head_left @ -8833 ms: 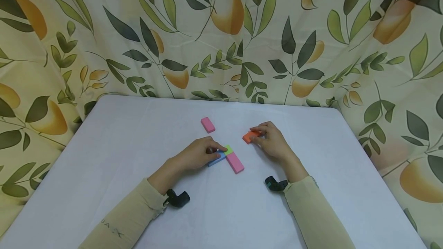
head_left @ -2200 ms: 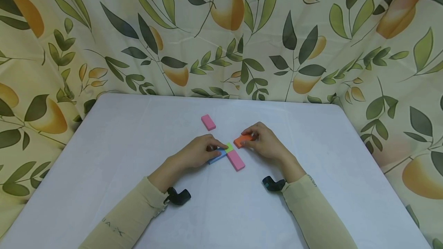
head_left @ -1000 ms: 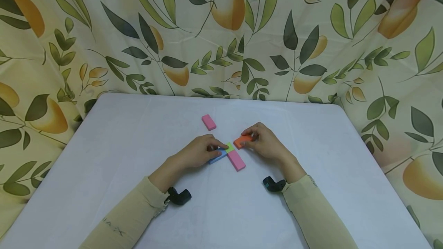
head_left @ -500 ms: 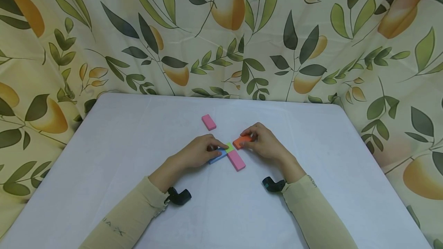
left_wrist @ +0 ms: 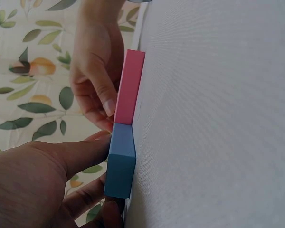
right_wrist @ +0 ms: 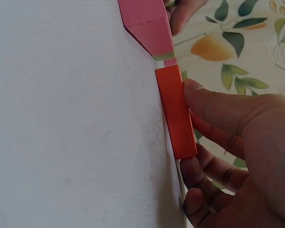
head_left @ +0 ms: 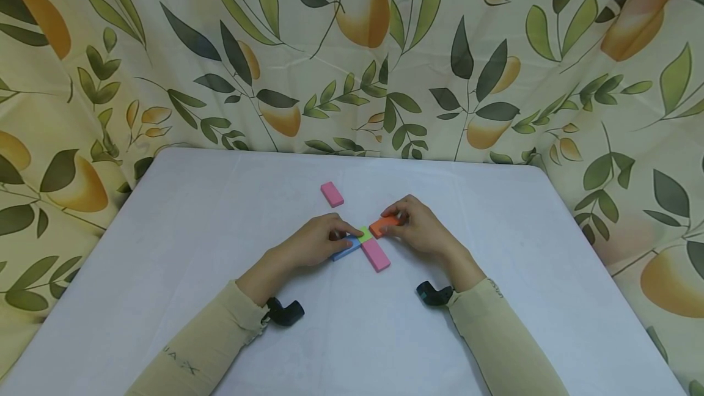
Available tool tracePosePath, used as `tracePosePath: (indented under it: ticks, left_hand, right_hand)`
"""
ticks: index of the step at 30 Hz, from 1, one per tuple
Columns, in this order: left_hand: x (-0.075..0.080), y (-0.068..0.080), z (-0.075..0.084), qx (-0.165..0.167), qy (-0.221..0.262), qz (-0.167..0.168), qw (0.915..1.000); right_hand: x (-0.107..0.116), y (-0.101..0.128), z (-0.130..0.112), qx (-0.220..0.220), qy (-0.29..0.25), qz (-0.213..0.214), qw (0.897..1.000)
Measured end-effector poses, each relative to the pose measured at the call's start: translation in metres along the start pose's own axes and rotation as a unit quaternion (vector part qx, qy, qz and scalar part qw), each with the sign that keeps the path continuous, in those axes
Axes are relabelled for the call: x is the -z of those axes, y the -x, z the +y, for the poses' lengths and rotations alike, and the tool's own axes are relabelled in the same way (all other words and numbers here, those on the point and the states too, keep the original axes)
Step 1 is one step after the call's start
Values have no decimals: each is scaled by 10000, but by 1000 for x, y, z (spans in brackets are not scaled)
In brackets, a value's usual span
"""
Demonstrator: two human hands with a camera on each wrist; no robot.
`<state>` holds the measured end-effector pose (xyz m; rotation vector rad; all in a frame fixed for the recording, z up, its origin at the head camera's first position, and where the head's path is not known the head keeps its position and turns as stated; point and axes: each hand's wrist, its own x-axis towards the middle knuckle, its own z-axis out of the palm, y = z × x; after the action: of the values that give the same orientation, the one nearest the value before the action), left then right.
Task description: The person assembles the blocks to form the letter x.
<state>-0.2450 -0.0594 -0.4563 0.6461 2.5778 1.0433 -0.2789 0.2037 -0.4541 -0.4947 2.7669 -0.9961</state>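
Observation:
My left hand [head_left: 312, 241] pinches a flat blue block [head_left: 344, 251] between thumb and fingers, and its index fingertip rests on a small green block [head_left: 365, 235]. Against the green block lie the blue block and a pink block [head_left: 376, 255], forming a corner. To the right, my right hand [head_left: 422, 226] holds an orange block [head_left: 382, 225] by thumb and fingers, its near end close to the green one. A narrow gap shows beside the orange block [right_wrist: 175, 111] in the right wrist view. The left wrist view shows the blue block [left_wrist: 121, 161] end-on, touching the pink.
Another pink block [head_left: 332, 194] lies alone farther back on the white-covered table [head_left: 247, 194]. A curtain with a leaf and fruit print [head_left: 220, 109] hangs behind the table. A small black camera [head_left: 284, 312] sits at each wrist.
The right hand has slid the orange block left and slightly toward me, up close to the green block. The left hand and the other blocks have kept their places.

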Motion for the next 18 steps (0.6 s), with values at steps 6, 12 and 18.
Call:
tracePosePath:
  ticks: [6, 12, 18]
  left_hand:
    - [-1, -1, -1, 16, -33, 2, 10000]
    - [-1, -1, -1, 32, -33, -8, 10000]
    - [0, -1, 0, 39, -55, -8, 10000]
  right_hand:
    - [-1, -1, 1, -4, 2, -20, 10000]
    - [-1, -1, 0, 5, -36, -40, 10000]
    - [-1, 0, 0, 109, -4, -25, 9999]
